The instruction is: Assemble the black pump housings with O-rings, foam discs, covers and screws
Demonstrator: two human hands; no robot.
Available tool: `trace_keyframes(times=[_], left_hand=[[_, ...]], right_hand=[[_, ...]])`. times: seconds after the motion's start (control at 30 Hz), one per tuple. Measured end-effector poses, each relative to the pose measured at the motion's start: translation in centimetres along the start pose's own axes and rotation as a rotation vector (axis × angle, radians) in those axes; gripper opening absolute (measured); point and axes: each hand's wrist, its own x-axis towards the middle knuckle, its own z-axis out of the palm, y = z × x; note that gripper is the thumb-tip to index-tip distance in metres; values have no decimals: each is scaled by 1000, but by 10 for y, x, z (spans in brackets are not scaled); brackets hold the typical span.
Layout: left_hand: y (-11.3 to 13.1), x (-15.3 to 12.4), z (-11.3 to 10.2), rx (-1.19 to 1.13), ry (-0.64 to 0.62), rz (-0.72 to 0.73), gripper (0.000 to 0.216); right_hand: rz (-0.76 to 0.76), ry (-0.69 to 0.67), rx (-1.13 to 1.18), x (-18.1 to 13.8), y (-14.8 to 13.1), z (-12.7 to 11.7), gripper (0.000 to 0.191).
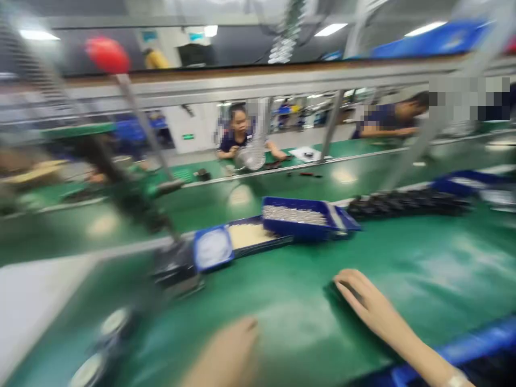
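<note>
The picture is smeared by motion. My right hand [365, 301] lies on the green bench top [423, 269], fingers stretched over a small dark thing [336, 292] that I cannot make out. My left hand [229, 349] is a blurred shape low in the middle, above the green mat; its fingers cannot be read. Blue trays sit beyond the hands: one with pale round parts [213, 248], one with cream parts [252, 235], one with silvery parts [300, 216].
A press stand with a red knob [107, 54] rises at left over a dark base [175, 266]. A row of black parts [403, 203] lies at right. A blue bin edge [475, 344] is near. People work at the far bench.
</note>
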Motion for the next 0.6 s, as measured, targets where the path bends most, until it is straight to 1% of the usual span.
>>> trace_keyframes(times=[0.03,0.07,0.1,0.13,0.2,0.27,0.3,0.37,0.4,0.43,0.47,0.53,0.6], left_hand=[[0,-3,-2,3,-127,5,41],[0,-5,-4,2,-207,-1,44],[-1,-9,-7,-11,-222,4,47],[-2,-14,-12,-19,-205,4,50],[-5,-31,-26,1,-149,-16,50],[-15,-58,-46,76,-68,-123,52],[-23,-73,-59,132,-10,-213,55],[-45,-106,-87,268,152,-422,59],[-59,-121,-100,327,214,-498,60],[-73,-134,-113,365,250,-558,60],[-88,-145,-123,374,257,-596,61],[-113,-159,-136,312,217,-646,62],[-131,-162,-137,157,160,-667,62]], right_hand=[[-84,-62,-23,1,-4,13,24],[-179,-100,-52,3,-7,27,28],[-278,-126,-87,5,-10,43,32],[-355,-123,-113,7,-14,58,35],[-455,-105,-138,9,-23,84,39],[-489,-104,-132,9,-30,101,41],[-491,-116,-126,9,-32,107,42],[-476,-141,-112,10,-34,112,43],[-462,-152,-105,10,-33,114,43],[-445,-163,-101,11,-32,114,43],[-431,-174,-97,11,-31,115,44],[-422,-184,-92,11,-28,115,44],[-424,-181,-91,9,-26,116,44]])
